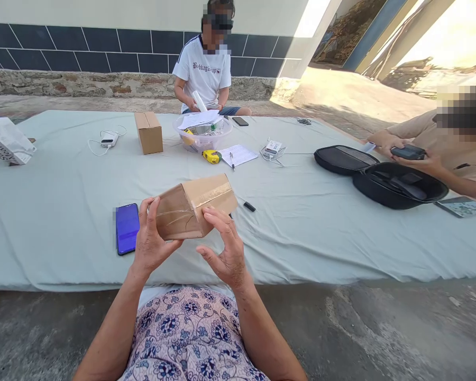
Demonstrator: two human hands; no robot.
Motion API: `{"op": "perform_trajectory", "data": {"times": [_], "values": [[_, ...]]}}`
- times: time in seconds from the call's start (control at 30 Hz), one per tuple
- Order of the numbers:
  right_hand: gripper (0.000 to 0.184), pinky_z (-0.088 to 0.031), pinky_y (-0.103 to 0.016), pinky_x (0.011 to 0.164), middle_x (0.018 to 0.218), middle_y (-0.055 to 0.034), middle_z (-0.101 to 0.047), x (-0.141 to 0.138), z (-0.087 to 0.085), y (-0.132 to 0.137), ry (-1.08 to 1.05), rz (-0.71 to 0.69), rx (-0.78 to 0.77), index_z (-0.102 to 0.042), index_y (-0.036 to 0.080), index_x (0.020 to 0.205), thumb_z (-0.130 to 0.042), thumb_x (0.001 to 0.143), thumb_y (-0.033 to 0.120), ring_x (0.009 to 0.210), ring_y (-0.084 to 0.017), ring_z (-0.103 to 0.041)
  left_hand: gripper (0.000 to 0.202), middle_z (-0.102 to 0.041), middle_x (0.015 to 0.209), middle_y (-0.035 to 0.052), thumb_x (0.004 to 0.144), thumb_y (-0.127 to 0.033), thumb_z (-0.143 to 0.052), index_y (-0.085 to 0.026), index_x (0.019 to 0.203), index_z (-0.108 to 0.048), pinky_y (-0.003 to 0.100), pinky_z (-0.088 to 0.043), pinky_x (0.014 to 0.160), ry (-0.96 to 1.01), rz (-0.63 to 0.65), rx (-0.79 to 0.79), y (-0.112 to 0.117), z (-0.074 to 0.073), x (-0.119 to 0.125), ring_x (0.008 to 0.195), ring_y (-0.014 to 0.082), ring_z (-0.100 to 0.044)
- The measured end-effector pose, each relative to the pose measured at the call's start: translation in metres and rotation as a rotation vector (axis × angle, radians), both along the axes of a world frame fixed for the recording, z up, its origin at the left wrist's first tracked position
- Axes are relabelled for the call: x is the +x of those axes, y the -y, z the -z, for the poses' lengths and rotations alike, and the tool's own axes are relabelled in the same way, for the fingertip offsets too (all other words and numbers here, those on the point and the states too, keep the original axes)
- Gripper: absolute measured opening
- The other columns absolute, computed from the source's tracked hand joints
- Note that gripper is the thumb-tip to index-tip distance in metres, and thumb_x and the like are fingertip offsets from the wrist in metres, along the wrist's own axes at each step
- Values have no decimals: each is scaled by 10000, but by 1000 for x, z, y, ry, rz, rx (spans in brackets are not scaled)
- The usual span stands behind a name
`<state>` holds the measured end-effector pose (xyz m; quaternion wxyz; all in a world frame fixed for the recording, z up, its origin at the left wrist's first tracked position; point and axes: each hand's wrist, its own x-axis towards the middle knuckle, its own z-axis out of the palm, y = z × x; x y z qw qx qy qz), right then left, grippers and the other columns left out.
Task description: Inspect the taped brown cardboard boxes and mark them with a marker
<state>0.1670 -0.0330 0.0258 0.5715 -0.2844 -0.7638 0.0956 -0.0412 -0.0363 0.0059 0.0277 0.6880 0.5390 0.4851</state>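
Observation:
A small brown cardboard box (218, 198) with clear tape along its top is tilted above the cloth-covered table, one end facing me. My left hand (153, 238) grips its left side, fingers at the upper edge and thumb underneath. My right hand (226, 246) has its fingertips against the taped right part of the box. Its thumb is spread away, below the box. Strands or creases of tape show on the near end. A phone with a blue screen (127, 228) lies beside my left hand. Past the box is a small black object (249, 206).
A second cardboard box (148, 135), a plastic basin (204, 140), a yellow tape measure (211, 156), paper with a pen (241, 154) and white devices with cables stand farther back. One person (206, 74) sits opposite; another, at right, handles a dark object near an open black case (396, 185).

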Motion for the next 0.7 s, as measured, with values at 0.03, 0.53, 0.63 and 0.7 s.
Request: {"op": "perform_trajectory", "data": {"times": [0.03,0.53,0.63,0.7], "values": [[488,-514,-556,1127,1377,-117,-682,0,-1,0,-25,20,-5,-543,291,1443,-641,991,444,1340,-307,-614,1140,-349,1594,191,659,-302,-880,-325,1601,-237,384,-615,814,10,18,4,0,1,0,1467,399,-421],[492,-560,-480,1027,1334,-156,-696,39,20,-24,-551,276,-499,-613,205,1344,-595,970,526,1225,-277,-672,820,-578,1446,137,738,-643,-781,-263,1424,-542,334,-614,826,791,170,-417,-9,8,-16,1180,299,-662],[469,-599,-424,955,1344,-153,-705,36,17,-20,-516,207,-523,-647,201,1326,-581,981,513,1199,-268,-689,794,-636,1363,140,754,-674,-758,-222,1381,-578,305,-608,842,871,181,-480,-9,8,-13,1216,290,-634],[461,-608,-401,935,1376,-147,-692,35,16,-18,-481,203,-505,-642,211,1348,-587,984,487,1211,-261,-686,776,-651,1323,136,765,-701,-729,-220,1358,-593,278,-612,711,904,180,-536,-9,6,-12,1122,273,-661]]}}
